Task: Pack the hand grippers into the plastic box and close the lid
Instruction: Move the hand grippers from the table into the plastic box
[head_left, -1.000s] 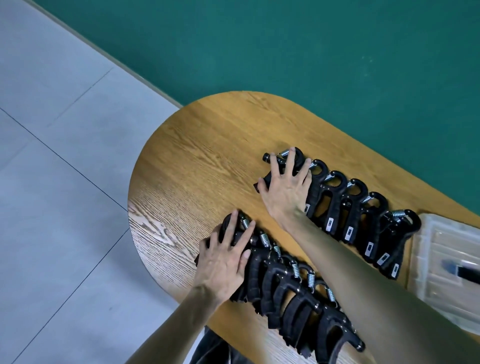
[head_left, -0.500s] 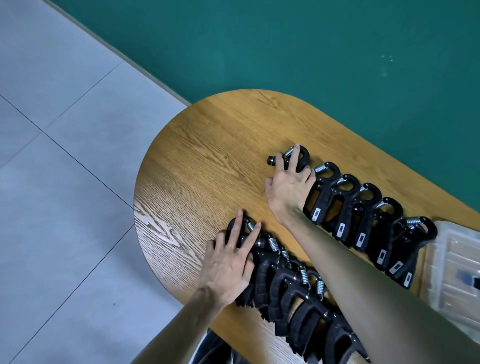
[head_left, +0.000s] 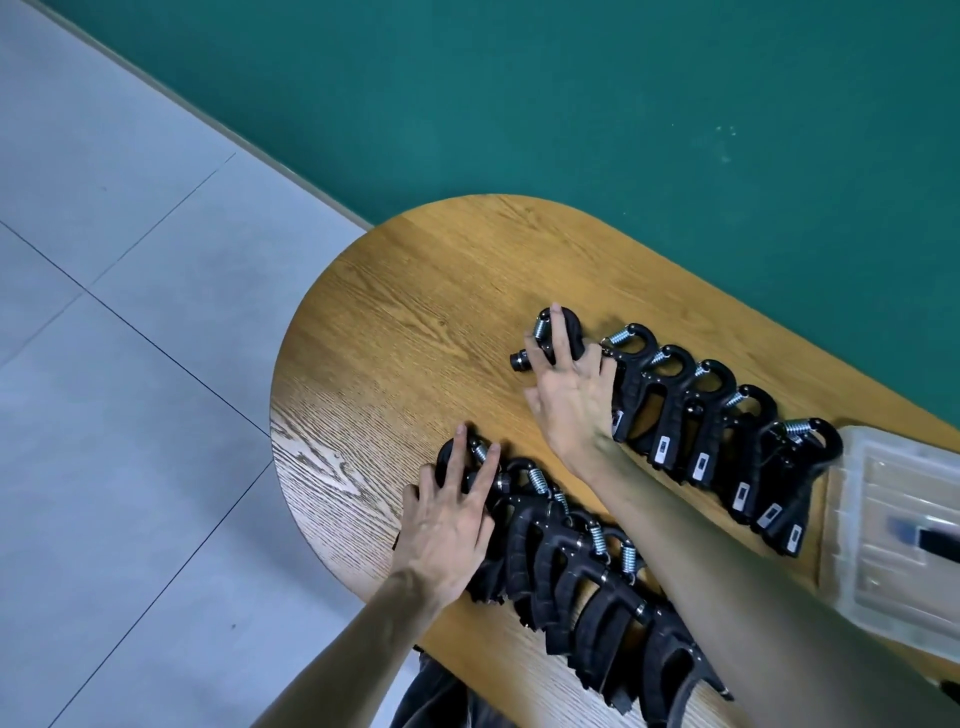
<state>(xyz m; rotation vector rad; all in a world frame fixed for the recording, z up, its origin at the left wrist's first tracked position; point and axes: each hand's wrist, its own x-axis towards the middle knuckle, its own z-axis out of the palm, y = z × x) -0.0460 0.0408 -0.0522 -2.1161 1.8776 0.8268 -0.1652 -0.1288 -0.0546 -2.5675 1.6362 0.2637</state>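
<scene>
**Two rows, one hand on each end**

From my seat I see the wooden table (head_left: 415, 322) first, then the plastic box (head_left: 893, 525) at its right edge, contents blurred, possibly one gripper inside. Both rows run lengthwise toward that box. My right hand (head_left: 571, 400) lies with fingers spread on the far row (head_left: 727, 431); my left hand (head_left: 447, 525) lies likewise splayed on the near row (head_left: 582, 577). The right is nearer the box.
</scene>
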